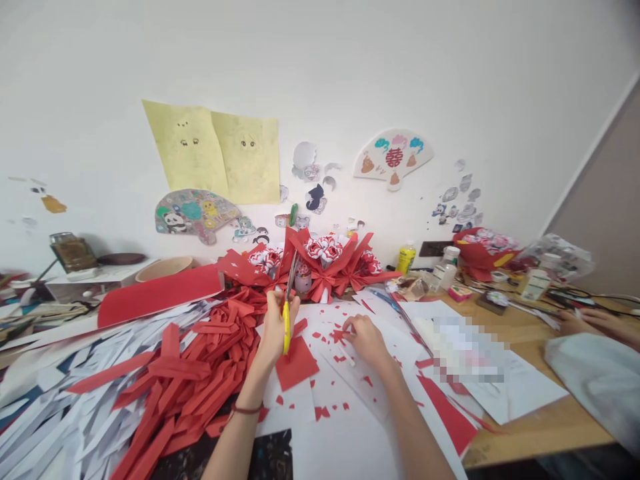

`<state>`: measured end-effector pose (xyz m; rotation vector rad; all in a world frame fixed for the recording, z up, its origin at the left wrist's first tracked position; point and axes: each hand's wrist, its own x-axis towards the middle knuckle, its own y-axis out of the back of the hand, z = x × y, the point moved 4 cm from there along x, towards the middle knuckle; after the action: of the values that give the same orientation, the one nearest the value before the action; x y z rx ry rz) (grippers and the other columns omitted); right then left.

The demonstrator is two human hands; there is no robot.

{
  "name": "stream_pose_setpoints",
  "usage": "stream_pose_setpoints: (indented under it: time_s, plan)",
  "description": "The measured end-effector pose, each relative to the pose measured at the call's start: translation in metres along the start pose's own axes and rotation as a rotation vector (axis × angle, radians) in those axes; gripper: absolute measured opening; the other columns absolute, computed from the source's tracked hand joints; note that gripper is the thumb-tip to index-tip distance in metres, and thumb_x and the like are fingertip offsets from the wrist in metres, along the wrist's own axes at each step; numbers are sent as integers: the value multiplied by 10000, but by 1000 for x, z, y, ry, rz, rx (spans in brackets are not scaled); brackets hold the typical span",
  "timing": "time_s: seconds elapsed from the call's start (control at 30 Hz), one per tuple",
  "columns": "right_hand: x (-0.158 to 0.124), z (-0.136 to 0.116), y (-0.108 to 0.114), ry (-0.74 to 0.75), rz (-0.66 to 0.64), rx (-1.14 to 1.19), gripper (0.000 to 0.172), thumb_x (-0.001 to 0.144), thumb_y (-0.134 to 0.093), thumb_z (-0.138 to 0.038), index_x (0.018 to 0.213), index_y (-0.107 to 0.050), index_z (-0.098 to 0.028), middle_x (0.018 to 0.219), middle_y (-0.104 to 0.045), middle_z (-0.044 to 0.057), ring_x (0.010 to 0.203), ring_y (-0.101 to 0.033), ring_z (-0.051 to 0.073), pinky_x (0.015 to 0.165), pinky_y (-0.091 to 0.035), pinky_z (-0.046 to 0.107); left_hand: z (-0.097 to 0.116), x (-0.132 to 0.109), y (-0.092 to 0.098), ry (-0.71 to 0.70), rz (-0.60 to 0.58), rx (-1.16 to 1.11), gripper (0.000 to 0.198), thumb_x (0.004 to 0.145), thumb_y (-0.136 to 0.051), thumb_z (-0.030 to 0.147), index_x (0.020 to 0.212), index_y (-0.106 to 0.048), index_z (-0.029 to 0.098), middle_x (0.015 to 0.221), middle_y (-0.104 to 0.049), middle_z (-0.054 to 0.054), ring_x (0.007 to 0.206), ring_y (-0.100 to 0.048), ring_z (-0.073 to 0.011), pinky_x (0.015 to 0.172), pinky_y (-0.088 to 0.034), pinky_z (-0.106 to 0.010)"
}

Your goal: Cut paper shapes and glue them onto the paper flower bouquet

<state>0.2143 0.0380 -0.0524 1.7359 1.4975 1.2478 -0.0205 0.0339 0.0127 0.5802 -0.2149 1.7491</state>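
My left hand (274, 327) grips a pair of scissors with yellow handles (287, 328), the blades pointing up and away. Below it a red paper square (297, 364) lies on white paper (345, 447). With curled fingers, my right hand (367, 339) pinches at a small red paper cut-out (339, 335) just above the white sheet; the exact contact is hard to see. Small red scraps (323, 412) are scattered around both hands.
Folded red paper strips (195, 373) and white strips (85, 413) are heaped at left. Red-and-white paper bouquets (325, 257) stand against the wall. Bottles, including a yellow one (407, 257), stand behind. Another person's hand (585, 321) and sleeve (595, 380) are at far right.
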Motion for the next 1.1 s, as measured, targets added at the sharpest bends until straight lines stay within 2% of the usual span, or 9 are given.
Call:
stream_pose_setpoints:
  time_s: [0.07, 0.2, 0.33, 0.53, 0.63, 0.73, 0.83, 0.9, 1.1]
  plan:
    - [0, 2, -1, -2, 7, 32, 76, 798, -690, -176, 867, -700, -209, 869, -645, 35, 896, -571, 197, 768, -388, 264, -1, -2, -2, -35, -30, 6, 255, 897, -539, 430, 980, -379, 250, 964, -586, -24, 856, -612, -156, 787, -474, -312]
    - [3, 8, 0, -11, 34, 134, 61, 727, -735, -167, 764, -701, -200, 839, -659, 33, 864, -582, 196, 777, -389, 273, 0, -8, -6, -69, -91, 47, 244, 916, -506, 428, 992, -363, 245, 935, -582, -24, 814, -602, -162, 730, -465, -304]
    - [6, 13, 2, -41, 52, 297, 43, 731, -710, -224, 714, -679, -200, 723, -672, 12, 709, -604, 175, 686, -407, 269, 2, -13, -9, -87, -116, 137, 298, 881, -563, 432, 1013, -399, 221, 908, -573, -23, 765, -571, -173, 707, -429, -311]
    - [5, 14, 12, -58, 148, 582, 224, 783, -637, -420, 798, -607, -199, 713, -692, 25, 635, -631, 183, 645, -462, 290, -2, -14, -11, -113, -84, 223, 320, 855, -592, 452, 981, -417, 217, 837, -532, -15, 740, -537, -211, 713, -378, -335]
    - [4, 9, 14, -47, 165, 720, 328, 770, -641, -518, 827, -583, -200, 709, -697, 40, 614, -638, 189, 609, -486, 294, -4, -13, -11, -97, -78, 187, 308, 855, -591, 448, 958, -405, 226, 792, -534, 1, 696, -531, -204, 685, -367, -321]
    - [2, 2, 17, -38, 183, 816, 378, 751, -664, -552, 844, -580, -196, 698, -691, 46, 627, -643, 193, 595, -497, 290, -3, -15, -15, -81, -120, 84, 280, 854, -590, 424, 923, -395, 235, 852, -596, -13, 735, -568, -190, 702, -399, -306]
    - [-1, -10, 20, -6, 187, 912, 372, 732, -713, -522, 858, -595, -193, 696, -689, 34, 632, -643, 182, 597, -496, 280, -3, -19, -23, -56, -195, -39, 272, 842, -597, 409, 899, -397, 235, 920, -642, -31, 728, -585, -165, 668, -432, -280]
    - [-3, -19, 21, 15, 163, 993, 355, 716, -751, -487, 854, -610, -191, 695, -686, 25, 630, -637, 175, 576, -487, 268, -3, -22, -29, -33, -224, -95, 279, 830, -612, 401, 890, -398, 233, 897, -650, -27, 680, -572, -150, 622, -431, -265]
    - [-11, -38, 21, 38, 47, 1069, 321, 727, -781, -428, 901, -648, -193, 725, -705, 22, 642, -633, 166, 605, -492, 275, 7, -28, -35, 9, -196, -166, 331, 774, -690, 366, 873, -406, 227, 835, -615, 5, 632, -541, -129, 570, -411, -241]
